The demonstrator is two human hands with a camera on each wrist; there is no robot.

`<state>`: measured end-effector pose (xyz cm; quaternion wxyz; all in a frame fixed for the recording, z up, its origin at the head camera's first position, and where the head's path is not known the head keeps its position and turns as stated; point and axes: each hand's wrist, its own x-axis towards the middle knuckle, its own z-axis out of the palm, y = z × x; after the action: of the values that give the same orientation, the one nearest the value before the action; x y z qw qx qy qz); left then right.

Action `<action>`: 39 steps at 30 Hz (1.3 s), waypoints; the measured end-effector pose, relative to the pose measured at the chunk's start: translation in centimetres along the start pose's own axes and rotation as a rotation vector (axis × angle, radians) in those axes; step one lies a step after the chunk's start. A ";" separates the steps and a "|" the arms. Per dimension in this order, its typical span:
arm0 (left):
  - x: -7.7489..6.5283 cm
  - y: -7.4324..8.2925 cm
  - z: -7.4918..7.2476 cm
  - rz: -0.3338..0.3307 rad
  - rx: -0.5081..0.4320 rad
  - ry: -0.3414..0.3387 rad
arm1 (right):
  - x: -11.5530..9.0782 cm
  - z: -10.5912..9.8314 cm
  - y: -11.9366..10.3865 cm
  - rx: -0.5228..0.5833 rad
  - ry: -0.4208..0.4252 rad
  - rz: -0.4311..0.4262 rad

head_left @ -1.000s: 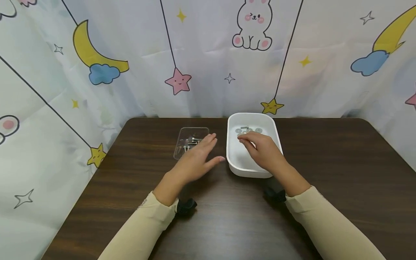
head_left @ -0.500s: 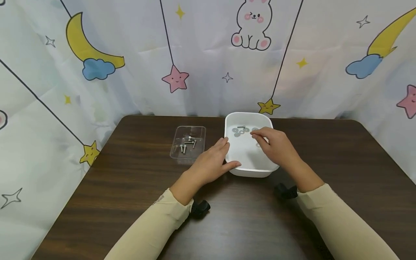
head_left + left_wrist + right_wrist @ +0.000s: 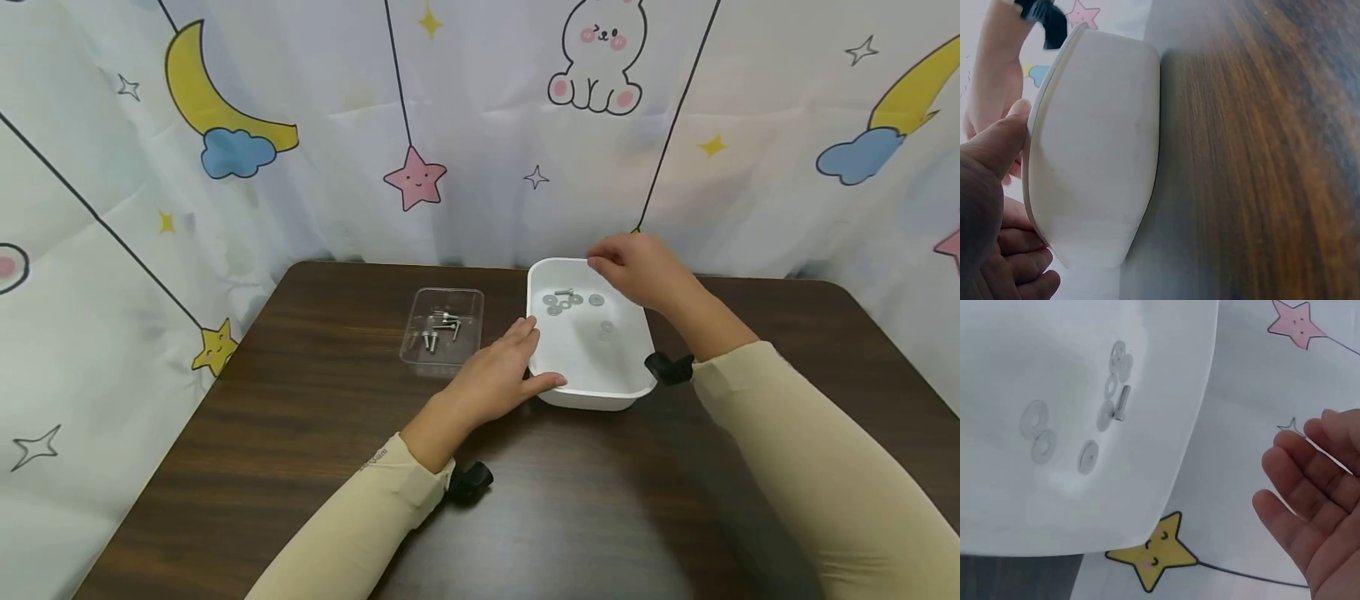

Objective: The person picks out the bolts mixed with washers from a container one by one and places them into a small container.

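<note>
A white plastic tub [image 3: 592, 402] stands at the back of the table. My left hand [image 3: 495, 375] rests at its near left rim, fingers along the side and thumb at the front corner; in the left wrist view the thumb tip [image 3: 1019, 109] touches the rim. My right hand [image 3: 637, 267] hovers over the tub's far right rim. From the right wrist, its fingers [image 3: 1297, 475] look loosely bent, with nothing visible between them. Several flat washers [image 3: 1089, 456] and one bolt [image 3: 1122, 403] lie on the tub floor.
A shallow clear plastic box [image 3: 438, 364] with several bolts [image 3: 433, 340] sits left of the tub on the dark wooden table [image 3: 337, 333]. A printed curtain [image 3: 480, 125] hangs right behind the table's back edge.
My left hand has moved right, from beside the clear box to the tub's rim. My right hand has risen from over the washers to the tub's far right rim.
</note>
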<state>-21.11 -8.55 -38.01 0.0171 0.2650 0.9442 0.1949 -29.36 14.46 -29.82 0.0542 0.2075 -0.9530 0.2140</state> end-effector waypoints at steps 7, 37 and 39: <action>0.0 0.2 0.0 0.004 0.015 0.005 | 3.4 1.7 0.3 -0.052 -0.201 0.088; 0.2 -0.1 0.3 0.005 0.026 -0.001 | 6.5 7.4 0.4 -0.193 -0.534 0.307; 0.1 -0.1 0.3 0.002 0.026 0.000 | 6.7 7.7 0.3 -0.202 -0.541 0.300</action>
<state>-21.26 -8.49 -38.34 0.0135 0.2660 0.9464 0.1825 -35.64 8.92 -35.57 -0.2127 0.1078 -0.9692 0.0611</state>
